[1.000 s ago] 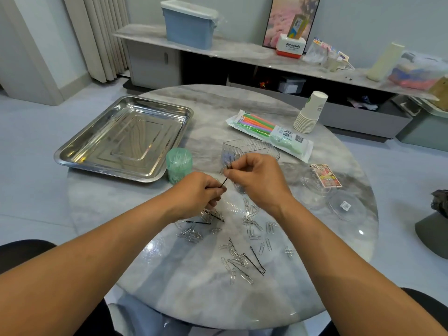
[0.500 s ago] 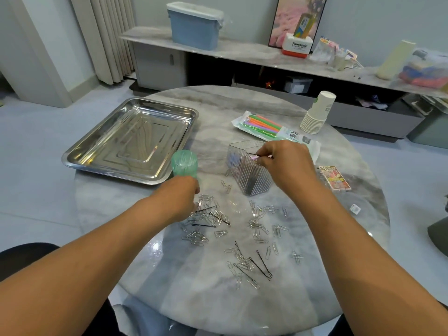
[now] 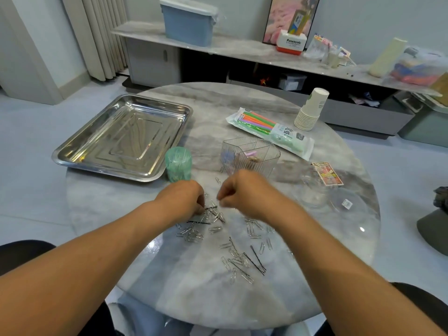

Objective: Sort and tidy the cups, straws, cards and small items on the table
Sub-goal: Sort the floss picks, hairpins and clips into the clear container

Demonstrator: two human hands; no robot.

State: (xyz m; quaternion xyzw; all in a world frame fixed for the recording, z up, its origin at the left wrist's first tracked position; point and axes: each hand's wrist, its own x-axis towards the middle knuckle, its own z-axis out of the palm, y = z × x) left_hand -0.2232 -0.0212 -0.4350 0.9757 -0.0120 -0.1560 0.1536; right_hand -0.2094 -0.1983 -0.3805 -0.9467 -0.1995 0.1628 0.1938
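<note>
Half a second ago your right hand (image 3: 244, 190) was up at the rim of the clear ribbed organizer (image 3: 251, 155); now it is back down over the scatter of paper clips (image 3: 213, 229) and black hairpins (image 3: 257, 259) on the desk (image 3: 135, 253), facing your left hand (image 3: 183, 198), which has stayed low at the left clump.

You are in the small-items step, it seems: picking pins out of the clips and carrying them to the organizer. The next move calls for a fine pinch on one thin pin without dragging clips along with it.

Your left hand is curled, fingertips down among the clips beside a dark hairpin (image 3: 198, 222); whether it already grips anything is hidden. Your right hand is loosely curled with thumb and fingertips close together above the pile; it is blurred, and I cannot tell if it holds something.

The paper cups (image 3: 311, 110), the straw pack (image 3: 269, 130) and the cards (image 3: 327, 173) lie untouched on the far right side of the desk, with the steel tray (image 3: 72, 157) and a green container (image 3: 178, 163) to the left.
</note>
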